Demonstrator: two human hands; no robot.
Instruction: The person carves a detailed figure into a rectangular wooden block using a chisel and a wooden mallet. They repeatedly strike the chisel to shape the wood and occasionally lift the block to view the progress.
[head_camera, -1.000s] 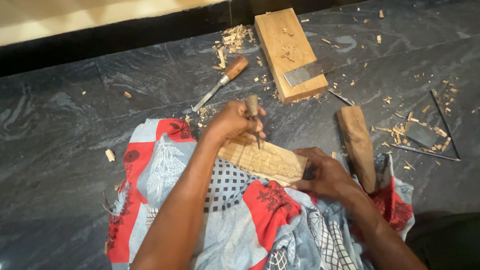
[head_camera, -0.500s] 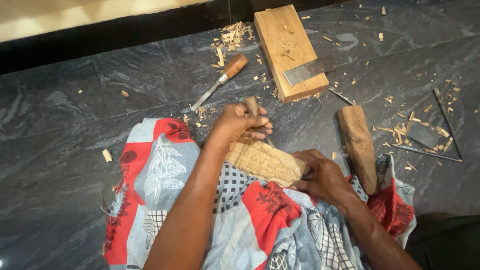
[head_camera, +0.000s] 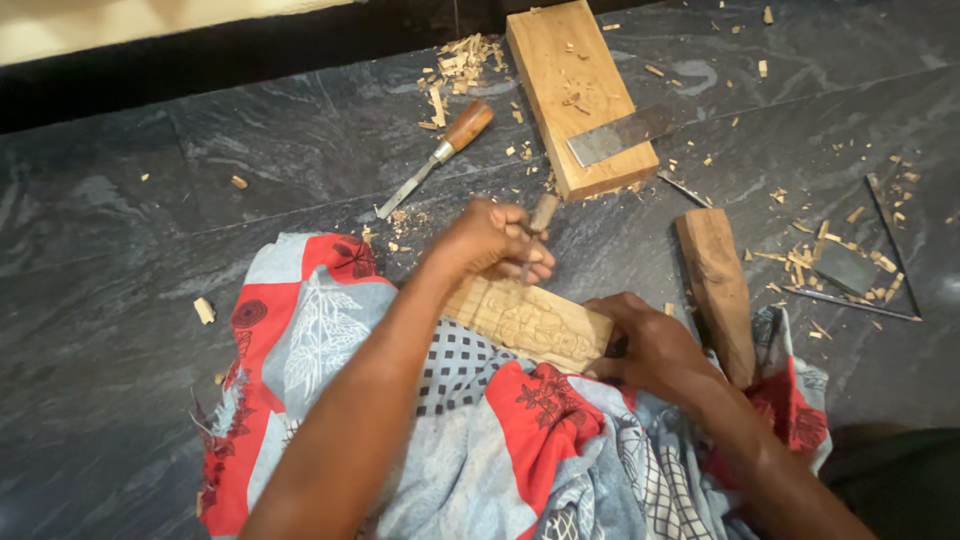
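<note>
Head view: the left hand (head_camera: 492, 243) is closed around a small wooden-handled carving chisel (head_camera: 540, 218), its tip set down on a pale carved wooden panel (head_camera: 530, 322). That panel lies on a red, blue and white patterned cloth (head_camera: 320, 330) spread over the dark stone floor (head_camera: 120, 250). The right hand (head_camera: 650, 345) clasps the panel's right end (fingers curled over its edge). Beyond lie a brown-handled chisel (head_camera: 440, 155), a pale wooden block (head_camera: 580, 95) and a dark wooden mallet (head_camera: 718, 290), among shavings.

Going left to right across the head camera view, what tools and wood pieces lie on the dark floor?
Wooden-handled chisel → pale wood block → dark wooden mallet → thin metal tools among shavings.
</note>
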